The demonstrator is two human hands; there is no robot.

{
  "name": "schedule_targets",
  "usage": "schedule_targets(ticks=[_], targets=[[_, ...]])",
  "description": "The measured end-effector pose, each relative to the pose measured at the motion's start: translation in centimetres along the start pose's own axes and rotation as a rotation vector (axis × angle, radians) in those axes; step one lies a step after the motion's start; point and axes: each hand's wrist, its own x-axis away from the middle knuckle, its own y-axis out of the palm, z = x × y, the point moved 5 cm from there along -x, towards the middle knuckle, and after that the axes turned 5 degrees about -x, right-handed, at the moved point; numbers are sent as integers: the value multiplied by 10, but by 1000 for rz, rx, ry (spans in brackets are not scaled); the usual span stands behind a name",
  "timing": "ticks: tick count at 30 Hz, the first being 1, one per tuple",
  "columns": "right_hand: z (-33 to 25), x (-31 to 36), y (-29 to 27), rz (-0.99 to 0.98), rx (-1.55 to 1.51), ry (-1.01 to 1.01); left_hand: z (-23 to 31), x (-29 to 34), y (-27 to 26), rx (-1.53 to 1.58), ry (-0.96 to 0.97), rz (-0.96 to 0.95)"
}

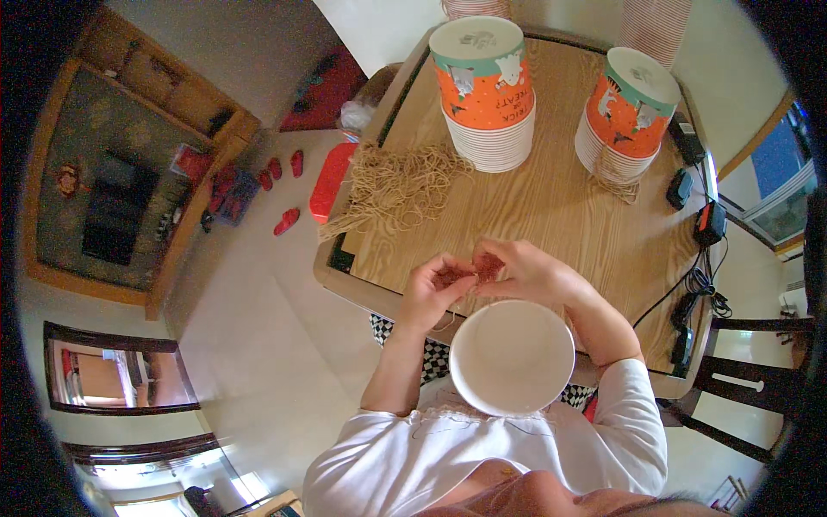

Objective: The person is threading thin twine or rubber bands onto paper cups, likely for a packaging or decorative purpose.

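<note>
My left hand (pixel 438 286) and my right hand (pixel 515 270) meet fingertip to fingertip above the table's near edge. Both are closed in a pinch on a thin string (pixel 446 324), which dangles below the left fingers; most of it is hidden by them. Right below my hands an open white paper bucket (pixel 512 358) rests against my body, its mouth facing up and its inside bare. A loose heap of brown twine (pixel 405 185) lies on the far left of the table, beyond my left hand.
Two stacks of upturned orange, green and white paper buckets, a left stack (pixel 487 99) and a right stack (pixel 627 112), stand at the table's (pixel 560 207) far side. Chargers (pixel 710 224) with black cables line the right edge. A red stool (pixel 331 183) stands left, a dark chair (pixel 745 379) right.
</note>
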Motion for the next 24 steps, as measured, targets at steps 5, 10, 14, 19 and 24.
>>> schedule_targets(ticks=[5, 10, 14, 19, 24], targets=[[-1, -1, 0, 45, -9, 23, -4, 2, -6, 151, -41, 116], [-8, 1, -4, 54, 28, -10, 3, 11, -1, -18, 9, 2], [-7, 1, -4, 52, 75, 4, -5, 10, -5, -34, 2, -62], [-8, 1, -3, 51, 99, 3, -6, 9, -5, 12, -14, -18], [-6, 1, -2, 41, 129, -17, 0, 9, -3, 18, -11, 8]])
